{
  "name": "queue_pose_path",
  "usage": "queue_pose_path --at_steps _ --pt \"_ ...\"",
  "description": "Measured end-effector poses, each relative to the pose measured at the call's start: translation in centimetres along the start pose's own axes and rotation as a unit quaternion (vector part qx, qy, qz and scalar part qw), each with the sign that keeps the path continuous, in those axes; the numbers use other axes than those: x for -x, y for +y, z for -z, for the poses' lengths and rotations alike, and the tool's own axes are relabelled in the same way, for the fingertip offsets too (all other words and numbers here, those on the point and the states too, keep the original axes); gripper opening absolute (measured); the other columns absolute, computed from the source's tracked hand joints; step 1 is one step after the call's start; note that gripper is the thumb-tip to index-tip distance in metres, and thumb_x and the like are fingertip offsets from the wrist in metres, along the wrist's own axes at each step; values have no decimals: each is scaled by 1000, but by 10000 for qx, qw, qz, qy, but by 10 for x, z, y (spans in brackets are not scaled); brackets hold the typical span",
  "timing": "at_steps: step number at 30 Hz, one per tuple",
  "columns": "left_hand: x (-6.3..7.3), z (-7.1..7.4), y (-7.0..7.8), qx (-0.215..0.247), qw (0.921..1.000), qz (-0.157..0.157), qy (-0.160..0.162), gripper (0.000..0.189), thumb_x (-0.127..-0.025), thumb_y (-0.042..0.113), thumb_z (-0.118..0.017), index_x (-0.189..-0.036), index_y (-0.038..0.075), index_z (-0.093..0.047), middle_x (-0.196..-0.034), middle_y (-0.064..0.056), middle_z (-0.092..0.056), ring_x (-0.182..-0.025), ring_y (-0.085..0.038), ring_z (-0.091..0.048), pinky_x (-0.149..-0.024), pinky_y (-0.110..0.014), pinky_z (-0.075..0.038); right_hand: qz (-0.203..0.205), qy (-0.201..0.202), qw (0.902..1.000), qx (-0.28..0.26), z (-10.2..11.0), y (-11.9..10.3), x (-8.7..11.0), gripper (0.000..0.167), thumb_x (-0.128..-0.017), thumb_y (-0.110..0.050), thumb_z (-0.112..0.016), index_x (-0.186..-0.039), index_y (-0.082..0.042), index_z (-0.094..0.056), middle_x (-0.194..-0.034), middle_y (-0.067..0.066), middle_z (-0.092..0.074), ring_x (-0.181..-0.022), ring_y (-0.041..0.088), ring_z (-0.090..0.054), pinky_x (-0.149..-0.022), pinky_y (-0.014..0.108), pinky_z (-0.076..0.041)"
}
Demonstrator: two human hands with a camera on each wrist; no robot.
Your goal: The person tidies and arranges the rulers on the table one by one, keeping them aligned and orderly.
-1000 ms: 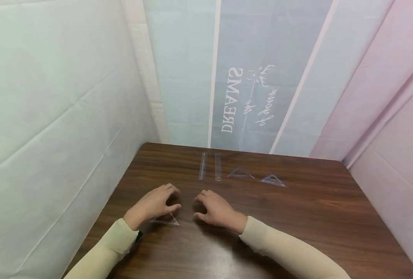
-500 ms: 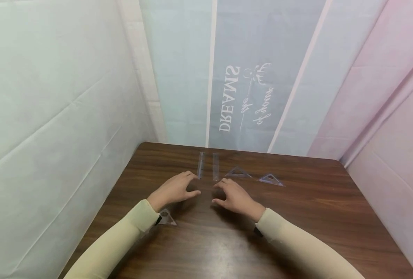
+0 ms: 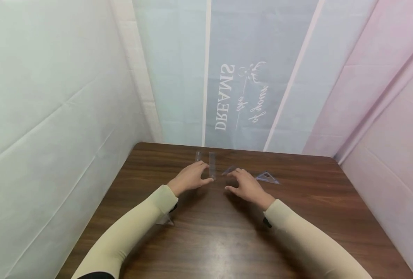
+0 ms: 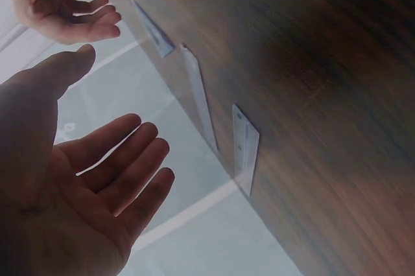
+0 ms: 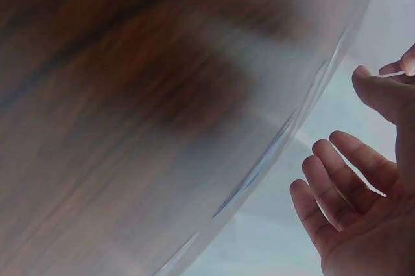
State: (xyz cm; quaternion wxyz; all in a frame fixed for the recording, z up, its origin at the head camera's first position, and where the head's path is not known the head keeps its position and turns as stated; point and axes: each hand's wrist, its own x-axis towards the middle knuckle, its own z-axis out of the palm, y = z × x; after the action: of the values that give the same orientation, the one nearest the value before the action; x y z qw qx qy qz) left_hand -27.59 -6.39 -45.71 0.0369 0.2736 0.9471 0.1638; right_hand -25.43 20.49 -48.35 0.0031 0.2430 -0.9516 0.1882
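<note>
My left hand (image 3: pixel 191 177) hovers over the wooden table with relaxed fingers and an empty palm. Below its fingertips in the head view lies a clear ruler (image 3: pixel 199 156), partly covered by the hand. A second clear ruler (image 3: pixel 212 164) lies just right of those fingers. My right hand (image 3: pixel 246 187), also relaxed and holding nothing, overlaps a clear set square (image 3: pixel 228 170). Right of it rests a bluish set square (image 3: pixel 267 177). Both rulers show in the left wrist view, the near ruler (image 4: pixel 245 148) beside the longer-looking ruler (image 4: pixel 198 96).
Another clear set square (image 3: pixel 166 220) lies nearer me, partly hidden beneath the left sleeve. The brown wooden table (image 3: pixel 206 248) ends at a printed cloth backdrop (image 3: pixel 178 97). Cloth also hangs along the left and right sides.
Both hands have moved forward and to the right, toward the rulers and set squares. The near set square, first under the left hand, is now under the left sleeve. Nothing was picked up.
</note>
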Motion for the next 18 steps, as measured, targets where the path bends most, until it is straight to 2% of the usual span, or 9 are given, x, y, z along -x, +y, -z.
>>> queue_pose_path --at_steps 6,11,18 --pt "-23 -6 4 84 9997 85 -205 66 -104 48 -70 -150 3 -58 -147 -14 -60 -133 -30 -62 -112 -45 -50 -305 71 9995 -40 4 25 -5 56 -98 -38 -82 -141 -4 -67 -129 14 -66 -120 36 -63 -100 56 -54" --pt "-42 -16 9 190 9997 46 -175 62 -104 47 -71 -146 3 -61 -144 -13 -63 -131 -29 -63 -110 -44 -51 -559 98 9983 -88 8 40 -10 57 -98 -37 -82 -140 -2 -66 -128 16 -66 -120 37 -62 -101 56 -53" --pt "-65 -31 20 -1 9997 74 -212 59 -105 46 -70 -146 5 -62 -141 -11 -64 -127 -27 -65 -107 -41 -53 -615 85 9981 21 11 55 -20 57 -99 -34 -81 -140 1 -65 -131 18 -65 -124 39 -60 -104 57 -51"
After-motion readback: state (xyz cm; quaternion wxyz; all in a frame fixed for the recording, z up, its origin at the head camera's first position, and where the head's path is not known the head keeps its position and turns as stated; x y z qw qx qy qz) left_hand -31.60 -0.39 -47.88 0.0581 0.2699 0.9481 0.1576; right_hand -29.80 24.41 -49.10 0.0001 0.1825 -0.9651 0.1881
